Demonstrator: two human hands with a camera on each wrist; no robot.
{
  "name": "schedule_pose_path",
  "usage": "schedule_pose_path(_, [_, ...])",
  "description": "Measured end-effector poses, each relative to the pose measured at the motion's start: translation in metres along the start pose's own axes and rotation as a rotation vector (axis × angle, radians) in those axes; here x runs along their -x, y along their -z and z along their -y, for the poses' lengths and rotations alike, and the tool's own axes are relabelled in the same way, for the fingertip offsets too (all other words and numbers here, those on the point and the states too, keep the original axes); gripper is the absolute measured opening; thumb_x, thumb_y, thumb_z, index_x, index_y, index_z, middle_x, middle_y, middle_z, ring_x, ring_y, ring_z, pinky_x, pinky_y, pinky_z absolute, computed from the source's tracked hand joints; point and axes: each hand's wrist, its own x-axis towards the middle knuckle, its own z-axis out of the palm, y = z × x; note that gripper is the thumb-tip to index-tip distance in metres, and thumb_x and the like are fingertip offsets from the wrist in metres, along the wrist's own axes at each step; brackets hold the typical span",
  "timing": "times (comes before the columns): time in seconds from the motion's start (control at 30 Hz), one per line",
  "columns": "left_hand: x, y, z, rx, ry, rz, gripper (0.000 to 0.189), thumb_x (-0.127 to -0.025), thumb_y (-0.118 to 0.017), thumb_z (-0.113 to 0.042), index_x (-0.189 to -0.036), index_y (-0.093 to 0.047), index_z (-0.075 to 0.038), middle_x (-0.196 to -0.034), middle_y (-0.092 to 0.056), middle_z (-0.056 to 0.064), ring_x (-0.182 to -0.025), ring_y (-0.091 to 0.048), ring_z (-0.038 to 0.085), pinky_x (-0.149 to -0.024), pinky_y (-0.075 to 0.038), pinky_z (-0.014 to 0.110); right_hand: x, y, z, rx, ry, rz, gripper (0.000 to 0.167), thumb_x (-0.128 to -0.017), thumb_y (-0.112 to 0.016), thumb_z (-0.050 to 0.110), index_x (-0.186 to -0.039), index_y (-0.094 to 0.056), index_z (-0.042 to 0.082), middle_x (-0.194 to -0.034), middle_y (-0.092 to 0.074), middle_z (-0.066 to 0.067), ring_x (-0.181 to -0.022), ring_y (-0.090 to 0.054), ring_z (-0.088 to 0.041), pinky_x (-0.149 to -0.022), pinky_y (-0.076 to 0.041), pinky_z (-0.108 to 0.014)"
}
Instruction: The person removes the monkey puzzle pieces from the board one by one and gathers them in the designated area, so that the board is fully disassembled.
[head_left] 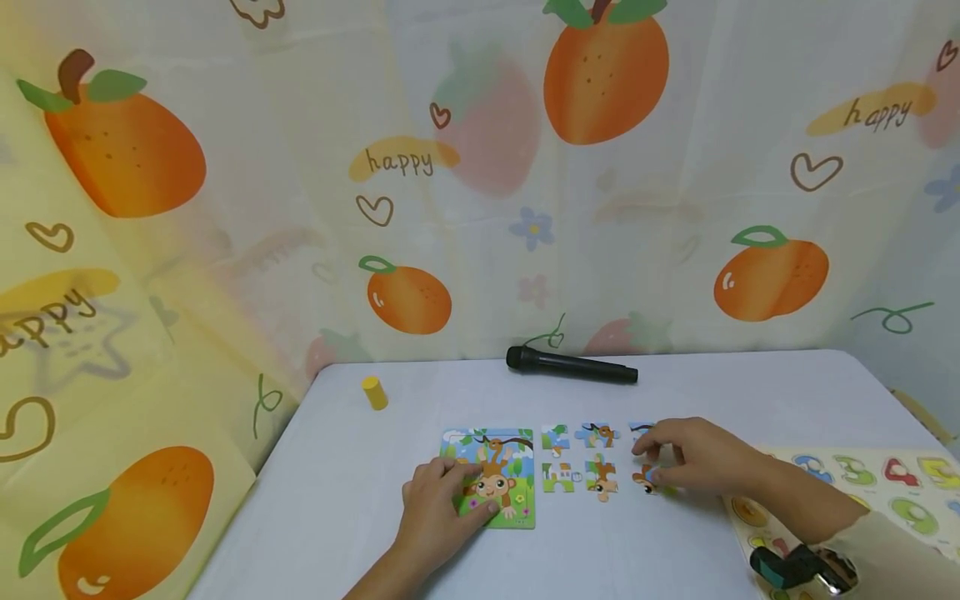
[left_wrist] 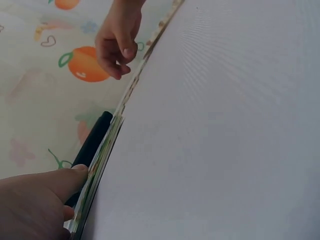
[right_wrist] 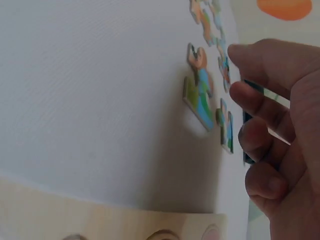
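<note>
A jigsaw board point(head_left: 517, 467) with a monkey picture lies flat on the white table. On its left part rests my left hand point(head_left: 437, 508), fingers extended and thumb near the front edge. In the left wrist view the thumb of that hand point(left_wrist: 40, 195) touches the board's edge. Several loose jigsaw pieces point(head_left: 602, 477) lie in two rows right of the board. Over the rightmost pieces point(head_left: 642, 481) hovers my right hand point(head_left: 697, 458), partly hiding them. The right wrist view shows this hand point(right_wrist: 300, 110) with loosely bent fingers, nothing between them, and pieces point(right_wrist: 200, 100) beyond.
A black microphone point(head_left: 573, 365) lies near the table's back edge. A yellow cylinder point(head_left: 375, 393) stands at the back left. At the right is a wooden board with colourful numbers point(head_left: 903, 472), partly under my right forearm. A fruit-print cloth point(head_left: 480, 250) hangs behind the table.
</note>
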Motion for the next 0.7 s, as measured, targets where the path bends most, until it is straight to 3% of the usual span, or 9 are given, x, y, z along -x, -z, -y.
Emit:
schedule_pose_path(0.1, [-0.001,0.001,0.004,0.03,-0.005,0.007,0.052,-0.082,-0.091,-0.049,-0.127,-0.077,-0.026,-0.12,-0.06,-0.004,-0.115,-0.051,0.021,-0.089,-0.035,0.044,-0.004,-0.001,0.0,-0.093,0.019,0.021,0.029,-0.092,-0.085,0.018,-0.12,-0.076,0.018,-0.099,-0.067,0.01,-0.062,-0.05,-0.003,-0.059,-0.046,-0.025])
schedule_pose_path(0.3, [-0.001,0.012,0.013,0.054,0.011,0.019,0.053,-0.082,-0.092,-0.045,-0.129,-0.076,-0.027,-0.122,-0.06,-0.003,-0.116,-0.052,0.023,-0.094,-0.039,0.05,-0.015,-0.004,0.002,-0.166,0.044,0.063,0.031,-0.092,-0.084,0.018,-0.122,-0.075,0.017,-0.101,-0.067,0.005,-0.06,-0.051,-0.004,-0.058,-0.047,-0.025])
schedule_pose_path(0.47, [-0.002,0.024,0.027,-0.005,0.064,0.09,0.063,-0.081,-0.089,-0.056,-0.134,-0.074,-0.027,-0.123,-0.06,-0.002,-0.113,-0.052,0.02,-0.097,-0.04,0.053,-0.023,-0.006,0.01,-0.208,0.051,0.085,0.031,-0.093,-0.082,0.017,-0.123,-0.075,0.015,-0.102,-0.068,0.002,-0.057,-0.053,-0.004,-0.057,-0.048,-0.025])
schedule_pose_path(0.7, [-0.002,0.043,0.046,0.0,0.06,0.177,0.069,-0.075,-0.093,-0.059,-0.133,-0.074,-0.026,-0.116,-0.061,-0.007,-0.113,-0.055,0.019,-0.102,-0.044,0.055,-0.039,-0.013,0.022,-0.264,0.033,0.12,0.03,-0.094,-0.081,0.016,-0.123,-0.075,0.014,-0.104,-0.07,0.0,-0.056,-0.054,-0.007,-0.054,-0.049,-0.027])
